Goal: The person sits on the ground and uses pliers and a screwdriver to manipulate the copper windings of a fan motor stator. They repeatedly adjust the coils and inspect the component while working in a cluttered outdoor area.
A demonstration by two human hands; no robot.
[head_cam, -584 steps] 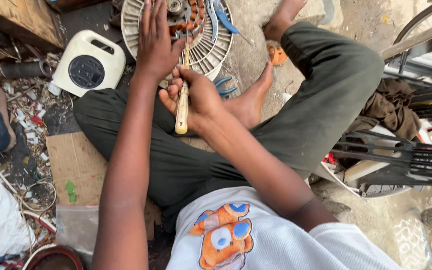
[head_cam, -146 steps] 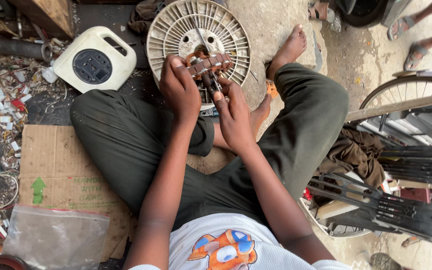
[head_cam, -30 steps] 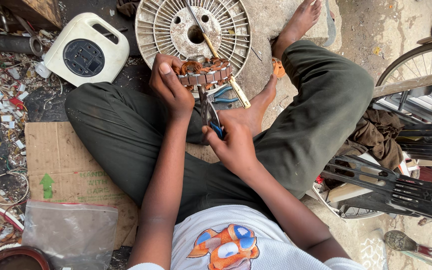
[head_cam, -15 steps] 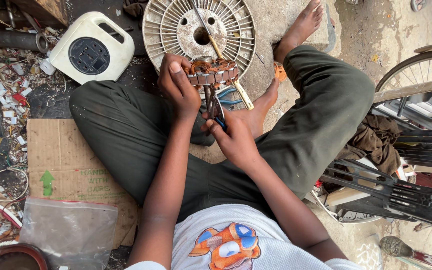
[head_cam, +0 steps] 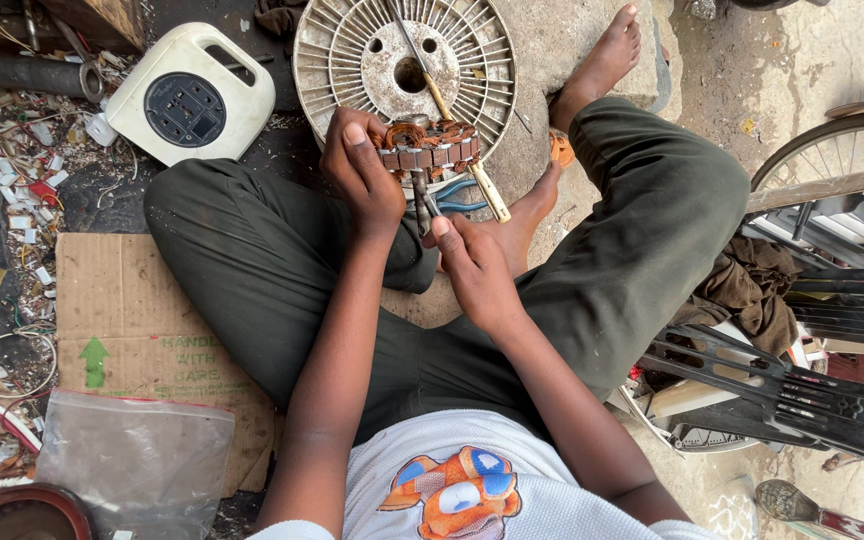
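Observation:
I sit cross-legged on the ground. My left hand [head_cam: 360, 170] grips a round motor stator [head_cam: 429, 148] with copper windings, held on edge above my lap. My right hand [head_cam: 472, 262] is closed around a dark tool [head_cam: 420, 203] whose shaft points up into the underside of the stator. Blue-handled pliers [head_cam: 455, 195] lie just beyond my right hand. A screwdriver with a yellow wooden handle [head_cam: 487, 192] rests across the white ribbed fan housing [head_cam: 352, 60] in front of me.
A white cable reel [head_cam: 192, 95] lies at the far left, beside scattered wire scraps [head_cam: 27, 190]. Cardboard [head_cam: 142, 330] and a clear plastic bag [head_cam: 132, 465] sit by my left knee. Black fan guards [head_cam: 812, 400] and a bicycle wheel [head_cam: 832, 150] crowd the right.
My right hand has drawn slightly toward me with the tool while the stator stays held in my left hand. The view has shifted a little.

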